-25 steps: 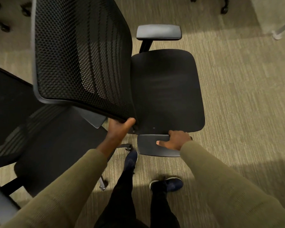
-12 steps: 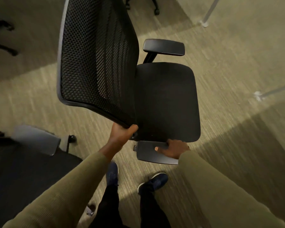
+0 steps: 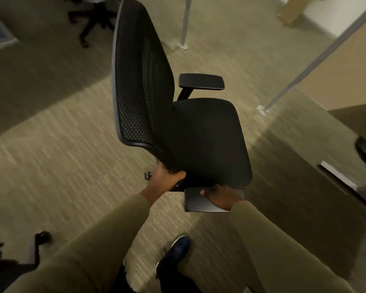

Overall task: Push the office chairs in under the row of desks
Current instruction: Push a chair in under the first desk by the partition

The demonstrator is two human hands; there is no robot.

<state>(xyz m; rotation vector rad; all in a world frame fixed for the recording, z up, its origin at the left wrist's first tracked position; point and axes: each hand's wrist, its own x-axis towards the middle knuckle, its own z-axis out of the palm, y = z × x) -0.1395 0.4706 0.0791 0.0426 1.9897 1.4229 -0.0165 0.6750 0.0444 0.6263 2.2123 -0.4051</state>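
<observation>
A black office chair (image 3: 207, 136) with a mesh backrest (image 3: 140, 81) stands on the carpet in the middle of the view, its seat facing right. My left hand (image 3: 165, 178) grips the lower edge of the backrest. My right hand (image 3: 220, 195) holds the near grey armrest (image 3: 199, 203). The far armrest (image 3: 201, 81) sticks out beyond the seat. A desk (image 3: 344, 68) with slanted metal legs (image 3: 317, 56) lies at the upper right.
Part of a second chair's base and castor (image 3: 40, 237) shows at the bottom left. Another chair base (image 3: 93, 20) stands at the top left. A thin metal desk leg (image 3: 185, 22) is behind the backrest. My feet are below the chair.
The chair has rolled away from the second chair on the left, which has slid almost out of view. The desk and its legs have come into view at the right. Both hands keep their grip.
</observation>
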